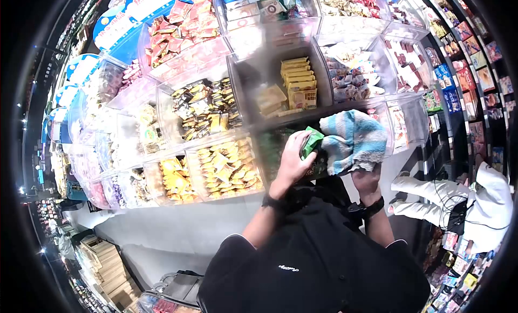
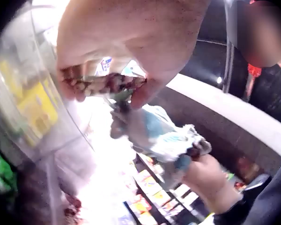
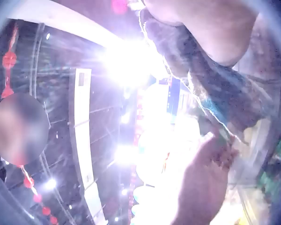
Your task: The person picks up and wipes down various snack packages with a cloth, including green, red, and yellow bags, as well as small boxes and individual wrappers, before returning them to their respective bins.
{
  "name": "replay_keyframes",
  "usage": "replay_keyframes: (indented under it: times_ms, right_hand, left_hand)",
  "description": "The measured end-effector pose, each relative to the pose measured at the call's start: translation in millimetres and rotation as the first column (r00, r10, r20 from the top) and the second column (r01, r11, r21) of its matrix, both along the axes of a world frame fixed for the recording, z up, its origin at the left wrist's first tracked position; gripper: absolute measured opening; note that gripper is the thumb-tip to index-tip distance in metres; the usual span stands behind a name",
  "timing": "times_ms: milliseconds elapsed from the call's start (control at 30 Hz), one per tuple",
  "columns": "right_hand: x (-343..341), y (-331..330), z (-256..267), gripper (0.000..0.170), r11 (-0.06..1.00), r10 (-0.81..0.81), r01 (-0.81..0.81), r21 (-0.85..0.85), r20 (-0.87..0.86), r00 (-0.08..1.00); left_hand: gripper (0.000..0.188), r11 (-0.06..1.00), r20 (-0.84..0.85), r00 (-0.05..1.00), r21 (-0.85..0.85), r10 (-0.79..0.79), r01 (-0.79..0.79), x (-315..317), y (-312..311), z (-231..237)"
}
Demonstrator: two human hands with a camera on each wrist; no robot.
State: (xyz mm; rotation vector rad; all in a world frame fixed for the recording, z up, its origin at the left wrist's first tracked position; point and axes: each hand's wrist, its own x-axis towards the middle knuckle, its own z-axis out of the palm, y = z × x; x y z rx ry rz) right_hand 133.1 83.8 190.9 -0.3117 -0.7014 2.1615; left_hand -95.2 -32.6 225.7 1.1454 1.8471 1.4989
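Striped cloth point(image 1: 353, 138), pale blue and grey-white, lies bunched in the right hand point(image 1: 368, 179), which grips it on the near right side of the yellow-packet bin point(image 1: 253, 78). Beside it, the left hand point(image 1: 294, 161) pinches a green packet point(image 1: 312, 142) between thumb and fingers, over a dark bin directly nearer than that landmark. The clear-walled bins form a tiered table; its plain grey front point(image 1: 183, 226) drops away, near and left of the landmark. Gold packets point(image 1: 224, 170) fill a bin near left. White script point(image 1: 288, 268) on the black shirt point(image 1: 318, 248) is too small to read. Well right of the landmark are a person in white point(image 1: 488, 205) and packed shelves point(image 1: 469, 86); far left, blue signs point(image 1: 116, 32) carry blurred lettering.
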Motion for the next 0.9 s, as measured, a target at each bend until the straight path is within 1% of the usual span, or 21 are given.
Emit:
replay_keyframes:
  times_ms: [67, 100, 133, 200, 233, 300, 400, 467, 567, 600, 633, 667, 733, 767, 800, 833, 867, 900]
  right_hand:
    - [-1.5, 8.0, 28.6, 0.054, 0.989, -0.097, 0.102, -0.108, 0.052, 0.994]
    - [8.4, 13.2, 22.6, 0.053, 0.988, -0.088, 0.086, -0.13, -0.01, 0.996]
    - [18.2, 18.2, 16.7, 0.053, 0.986, -0.078, 0.067, -0.152, -0.071, 0.994]
    - [37.5, 27.0, 6.2, 0.052, 0.983, -0.045, 0.01, -0.182, -0.191, 0.981]
    - [47.9, 25.4, 0.4, 0.05, 0.971, -0.094, 0.058, -0.23, -0.145, 0.985]
    - [61.0, 20.5, -1.4, 0.044, 0.935, -0.182, 0.159, -0.316, -0.043, 0.982]
    - [64.0, 16.1, 4.5, 0.042, 0.928, -0.153, 0.109, -0.355, -0.099, 0.983]
    - [64.1, 13.1, 6.2, 0.041, 0.897, -0.246, 0.238, -0.371, 0.027, 0.969]
    - [61.8, 11.8, 4.2, 0.045, 0.914, -0.204, 0.18, -0.364, -0.03, 0.978]
    - [62.5, 10.8, 3.9, 0.046, 0.919, -0.188, 0.159, -0.362, -0.046, 0.981]
    - [70.4, 15.0, -8.6, 0.047, 0.934, -0.142, 0.109, -0.342, -0.073, 0.987]
    - [66.9, 14.9, -6.6, 0.047, 0.941, -0.136, 0.103, -0.322, -0.081, 0.987]
    - [58.9, 16.1, -2.7, 0.047, 0.957, -0.12, 0.089, -0.276, -0.099, 0.988]
    - [55.6, 16.7, -1.9, 0.048, 0.963, -0.107, 0.07, -0.259, -0.132, 0.986]
    - [57.2, 16.8, -3.4, 0.049, 0.959, -0.126, 0.093, -0.266, -0.11, 0.986]
    - [59.7, 17.6, -6.5, 0.049, 0.955, -0.146, 0.117, -0.272, -0.089, 0.985]
    - [62.0, 17.7, -7.7, 0.05, 0.95, -0.165, 0.14, -0.279, -0.067, 0.984]
    - [58.9, 16.2, -2.9, 0.051, 0.962, -0.151, 0.13, -0.238, -0.073, 0.986]
  left_hand:
    - [0.054, 0.989, -0.138, 0.99, -0.148, -0.032, 0.011, -15.0, -5.6, -49.4]
    - [0.052, 0.98, -0.065, 0.998, -0.2, -0.006, -0.007, -16.9, -7.5, -80.4]
    - [0.052, 0.947, -0.217, 0.974, -0.32, -0.061, -0.012, -23.9, -7.1, -94.0]
    - [0.052, 0.888, -0.153, 0.982, -0.458, -0.107, 0.025, -27.1, -5.7, -107.0]
    - [0.054, 0.911, -0.245, 0.963, -0.412, -0.111, 0.0, -27.3, -9.5, -127.8]
    - [0.056, 0.907, -0.281, 0.946, -0.42, -0.159, 0.027, -27.3, -12.3, -131.1]
    - [0.059, 0.885, -0.312, 0.923, -0.462, -0.225, 0.06, -26.9, -9.5, -135.0]
    - [0.063, 0.862, -0.321, 0.909, -0.502, -0.266, 0.074, -24.2, -8.1, -138.8]
    - [0.064, 0.878, -0.3, 0.914, -0.465, -0.273, 0.11, -21.0, -6.7, -149.0]
    - [0.063, 0.887, -0.329, 0.905, -0.451, -0.269, 0.1, -20.2, -7.6, -150.0]
    - [0.063, 0.895, -0.359, 0.896, -0.436, -0.263, 0.088, -19.9, -8.0, -150.9]
    - [0.062, 0.905, -0.391, 0.885, -0.419, -0.254, 0.075, -20.9, -6.6, -144.3]
    - [0.06, 0.914, -0.359, 0.902, -0.396, -0.24, 0.086, -27.7, -10.3, -129.2]
    - [0.058, 0.93, -0.331, 0.927, -0.365, -0.175, 0.045, -34.0, -15.6, -108.9]
    - [0.057, 0.943, -0.301, 0.947, -0.333, -0.108, 0.002, -40.3, -20.8, -88.5]
    - [0.054, 0.953, -0.248, 0.968, -0.286, 0.023, -0.095, -44.3, -32.8, -69.8]
    - [0.043, 0.927, -0.334, 0.91, -0.194, 0.246, -0.321, -45.5, -47.6, -69.4]
    - [0.028, 0.868, -0.306, 0.881, -0.234, 0.361, -0.437, -52.7, -63.6, -58.5]
